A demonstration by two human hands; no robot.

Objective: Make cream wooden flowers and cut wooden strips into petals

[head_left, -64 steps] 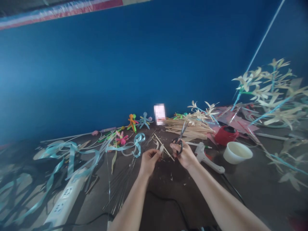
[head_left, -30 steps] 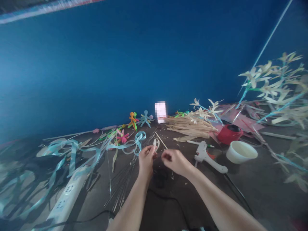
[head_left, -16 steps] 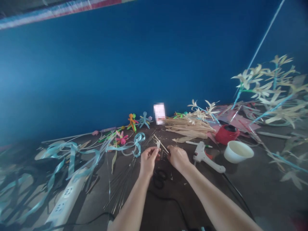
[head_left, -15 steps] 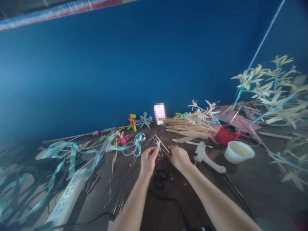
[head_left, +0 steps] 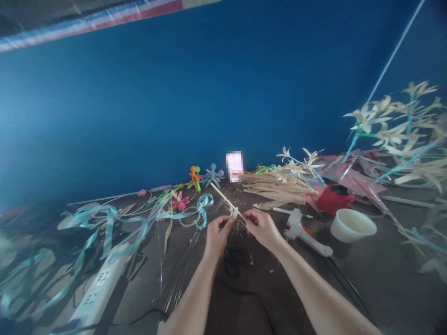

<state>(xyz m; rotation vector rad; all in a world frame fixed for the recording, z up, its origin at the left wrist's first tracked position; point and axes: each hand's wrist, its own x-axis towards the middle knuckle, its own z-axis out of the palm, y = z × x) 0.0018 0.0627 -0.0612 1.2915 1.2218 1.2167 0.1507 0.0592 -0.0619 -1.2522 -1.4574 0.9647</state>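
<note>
My left hand is closed, its thumb and fingers pinching a small pale, petal-like strip. My right hand pinches the near end of a thin pale stick, which slants away to the upper left and crosses the strip. Whether the strip is wrapped around the stick or just lies against it, I cannot tell. Below my hands, black-handled scissors lie on the dark table, their blades not visible. To the right of my right hand rests a white glue gun.
A white cup and a red roll stand at right. Behind lie dried pale strips and pale flowers. At left are light blue ribbon, thin wires, a pink pipe-cleaner figure and a power strip.
My hands have come closer together. The thin stick has swung and now crosses the pale strip at my left fingertips, pointing up and left. The view has shifted slightly.
</note>
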